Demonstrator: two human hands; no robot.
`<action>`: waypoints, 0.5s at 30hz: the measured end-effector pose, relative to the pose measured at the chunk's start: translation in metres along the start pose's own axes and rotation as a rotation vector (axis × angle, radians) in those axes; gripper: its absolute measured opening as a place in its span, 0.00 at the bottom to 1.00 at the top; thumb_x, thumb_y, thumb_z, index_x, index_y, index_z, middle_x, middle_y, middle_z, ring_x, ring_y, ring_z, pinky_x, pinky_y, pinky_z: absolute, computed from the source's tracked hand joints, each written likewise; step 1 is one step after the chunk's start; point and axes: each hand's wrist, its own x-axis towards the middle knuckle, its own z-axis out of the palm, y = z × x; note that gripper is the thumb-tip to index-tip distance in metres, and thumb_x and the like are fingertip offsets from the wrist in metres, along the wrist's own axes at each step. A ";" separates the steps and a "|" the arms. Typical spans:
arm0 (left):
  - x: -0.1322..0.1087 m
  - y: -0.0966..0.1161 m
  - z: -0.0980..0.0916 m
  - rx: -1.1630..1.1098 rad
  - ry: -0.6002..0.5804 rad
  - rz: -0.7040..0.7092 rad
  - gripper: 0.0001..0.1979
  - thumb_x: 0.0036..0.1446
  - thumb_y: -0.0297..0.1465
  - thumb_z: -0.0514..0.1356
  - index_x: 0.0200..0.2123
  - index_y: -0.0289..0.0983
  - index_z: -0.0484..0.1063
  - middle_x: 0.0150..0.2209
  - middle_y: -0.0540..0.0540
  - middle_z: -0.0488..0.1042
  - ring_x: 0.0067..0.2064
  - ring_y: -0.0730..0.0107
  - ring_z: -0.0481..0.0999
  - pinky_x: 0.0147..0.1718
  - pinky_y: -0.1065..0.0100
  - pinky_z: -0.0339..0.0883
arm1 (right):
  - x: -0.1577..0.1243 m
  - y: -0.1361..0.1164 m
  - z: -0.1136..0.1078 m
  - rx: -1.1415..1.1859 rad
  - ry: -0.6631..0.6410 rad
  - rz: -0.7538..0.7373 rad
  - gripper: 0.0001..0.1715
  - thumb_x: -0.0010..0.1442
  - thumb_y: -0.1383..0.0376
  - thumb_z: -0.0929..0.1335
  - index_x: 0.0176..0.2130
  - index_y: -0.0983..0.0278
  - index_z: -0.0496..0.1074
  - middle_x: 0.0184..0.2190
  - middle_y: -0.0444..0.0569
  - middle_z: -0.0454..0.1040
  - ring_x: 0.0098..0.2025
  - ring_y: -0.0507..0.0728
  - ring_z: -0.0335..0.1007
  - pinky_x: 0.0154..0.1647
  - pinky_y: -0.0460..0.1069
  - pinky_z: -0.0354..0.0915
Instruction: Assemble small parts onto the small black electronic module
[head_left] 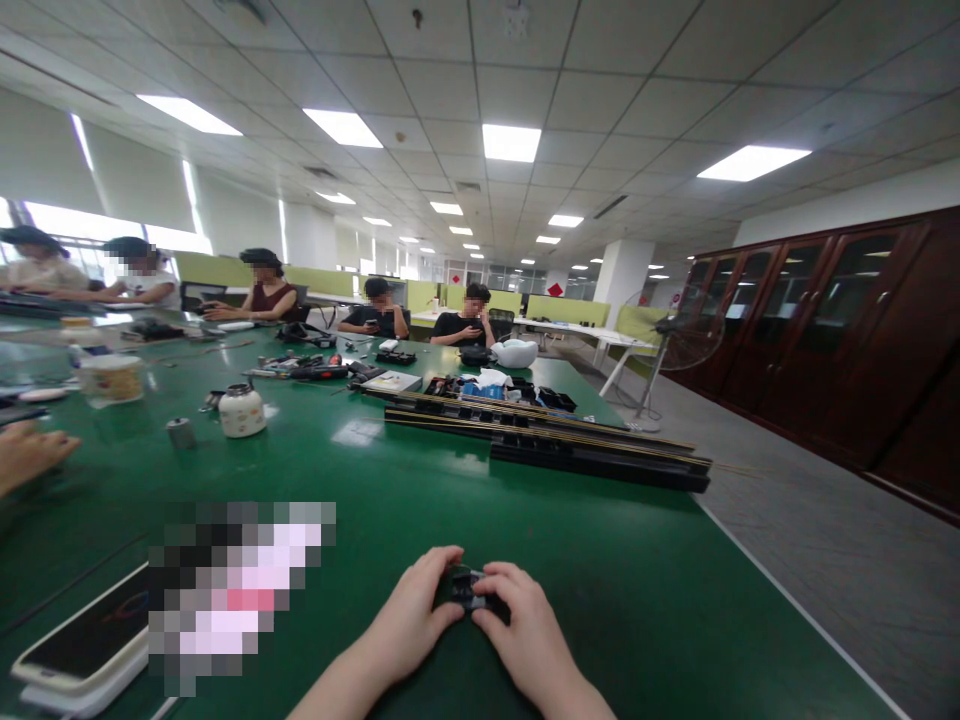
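Both hands meet low in the head view, over the green table [637, 560]. Between them is a small dark object [468, 588] with a paler edge; its details are too small to tell. My left hand [411, 615] grips its left side, thumb below and fingers above. On the right side, my right hand [521, 620] holds it with curled fingers and thumb.
Left of my hands lie a phone [90, 625] and a pixelated area. Beyond stand a white jar [241, 411] and a grey cylinder [181, 433]. Long black rails [600, 468] lie ahead. Another person's hand [34, 455] is at the left edge.
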 end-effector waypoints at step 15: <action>-0.002 0.003 -0.002 0.086 -0.020 0.075 0.20 0.47 0.24 0.56 0.45 0.41 0.66 0.47 0.44 0.70 0.49 0.61 0.67 0.51 0.60 0.59 | -0.001 0.000 -0.001 0.002 -0.001 -0.030 0.13 0.49 0.68 0.67 0.36 0.56 0.74 0.44 0.47 0.73 0.48 0.60 0.66 0.51 0.56 0.59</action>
